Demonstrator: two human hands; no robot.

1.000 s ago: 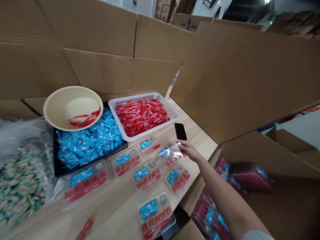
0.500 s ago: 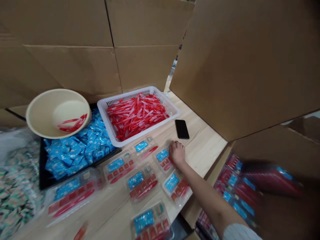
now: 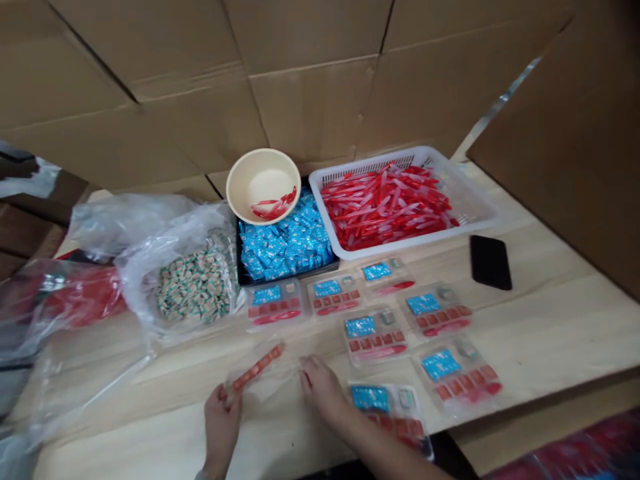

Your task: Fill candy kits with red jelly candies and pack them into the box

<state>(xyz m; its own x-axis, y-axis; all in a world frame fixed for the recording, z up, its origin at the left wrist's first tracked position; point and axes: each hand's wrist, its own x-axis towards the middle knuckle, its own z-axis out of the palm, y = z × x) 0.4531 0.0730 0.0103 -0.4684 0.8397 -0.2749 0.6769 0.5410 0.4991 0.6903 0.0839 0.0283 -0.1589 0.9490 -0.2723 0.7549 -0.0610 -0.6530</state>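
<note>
- Brown cardboard walls [image 3: 310,100] stood behind a pale wooden table [image 3: 175,427] in the head view.
- Toward seven o'clock, the left hand [image 3: 221,417] had its fingertips closed on the near end of a clear, thin-walled plastic tray [image 3: 257,347], by the lower end of a strip of red-brown squares [image 3: 259,367] lying slantwise in it.
- At six o'clock, the right hand [image 3: 320,387] was low over the table with its fingers bent, beside the tray's right side; blur hid whether they gripped any plastic.
- From five round to three o'clock of the hands' work, seven filled clear packs [image 3: 375,335] lay flat, each with a blue sachet; the one nearest the right forearm was partly covered by it.
- At three o'clock lay a black phone [image 3: 491,262].
- Toward one o'clock, a white slotted plastic basket [image 3: 475,193] held heaped red and pale-pink sticks [image 3: 390,207].
- Toward eleven o'clock, a round cream plastic bowl [image 3: 263,177], with a few red pieces inside, rested over a black tray [image 3: 320,268] of blue sachets [image 3: 285,247].
- Toward nine o'clock, a clear plastic bag [image 3: 140,267] lay open around small green-and-beige pieces [image 3: 193,287].
</note>
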